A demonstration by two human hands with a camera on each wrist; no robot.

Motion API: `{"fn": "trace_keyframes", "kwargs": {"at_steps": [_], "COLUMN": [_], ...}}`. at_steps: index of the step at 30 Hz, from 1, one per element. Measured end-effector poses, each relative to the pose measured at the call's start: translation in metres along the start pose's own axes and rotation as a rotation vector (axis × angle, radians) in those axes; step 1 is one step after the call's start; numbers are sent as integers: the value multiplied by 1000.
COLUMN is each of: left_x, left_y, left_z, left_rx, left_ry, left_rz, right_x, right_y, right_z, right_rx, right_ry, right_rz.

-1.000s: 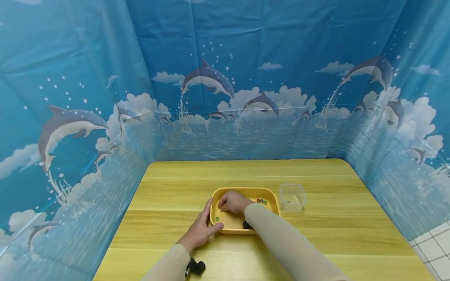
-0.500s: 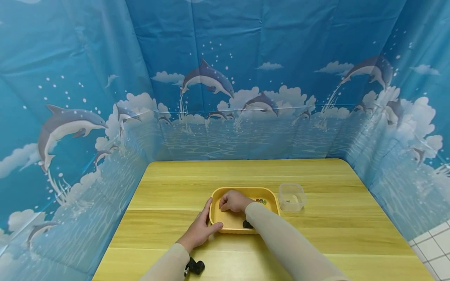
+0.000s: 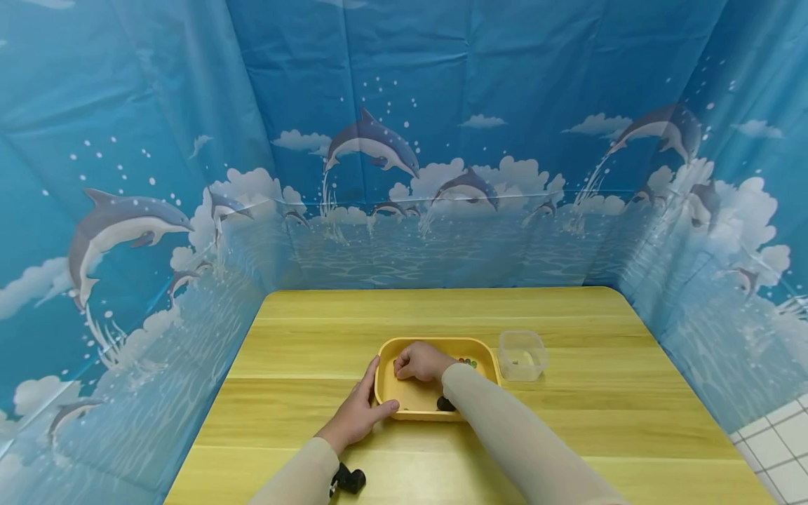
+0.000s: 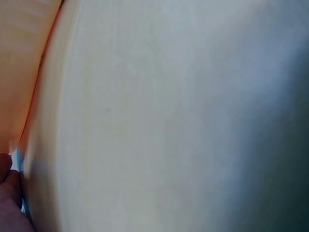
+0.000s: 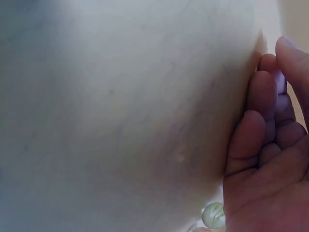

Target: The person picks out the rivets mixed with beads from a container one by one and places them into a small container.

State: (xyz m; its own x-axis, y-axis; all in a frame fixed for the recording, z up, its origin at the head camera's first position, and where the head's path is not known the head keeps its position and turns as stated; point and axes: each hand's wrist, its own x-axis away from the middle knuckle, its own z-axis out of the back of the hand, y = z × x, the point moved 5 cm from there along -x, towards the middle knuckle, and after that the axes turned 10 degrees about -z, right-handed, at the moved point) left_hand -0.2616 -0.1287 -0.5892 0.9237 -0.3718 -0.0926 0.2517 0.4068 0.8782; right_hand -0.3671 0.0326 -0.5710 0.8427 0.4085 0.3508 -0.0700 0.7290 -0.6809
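Observation:
A yellow tray (image 3: 442, 416) stands on the table. At its left front corner my left hand (image 3: 356, 414) holds it, thumb over the front rim and fingers along the outer left side. My right hand (image 3: 421, 362) is inside the tray, fingers bent and thumb close to the index finger, fingertips low over the floor on the left; I cannot tell whether something is between them. Several coloured glass marbles (image 3: 468, 362) lie at the tray's right rear, partly behind the right wrist. The right wrist view has a green-swirled marble (image 5: 213, 215) below the palm.
A clear plastic container (image 3: 523, 356) stands right of the tray with something small at its bottom. A black device (image 3: 349, 480) is at the left wrist, another (image 3: 445, 404) at the right. A blue dolphin-print curtain (image 3: 391, 245) surrounds the wooden table (image 3: 303, 337).
A green marble seen at the tray's left front one second ago is out of sight there from the half-second frame on. Both hands stay nearly where they were.

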Motion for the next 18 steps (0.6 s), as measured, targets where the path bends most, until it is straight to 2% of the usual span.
{"fn": "trace_keyframes", "kwargs": {"at_steps": [18], "left_x": [-1], "left_y": [-3], "left_z": [0], "left_rx": [1], "left_ry": [4], "left_rz": [5], "right_x": [1], "right_y": [0], "right_z": [1], "right_rx": [19], "right_ry": [5], "right_rz": [7]}}
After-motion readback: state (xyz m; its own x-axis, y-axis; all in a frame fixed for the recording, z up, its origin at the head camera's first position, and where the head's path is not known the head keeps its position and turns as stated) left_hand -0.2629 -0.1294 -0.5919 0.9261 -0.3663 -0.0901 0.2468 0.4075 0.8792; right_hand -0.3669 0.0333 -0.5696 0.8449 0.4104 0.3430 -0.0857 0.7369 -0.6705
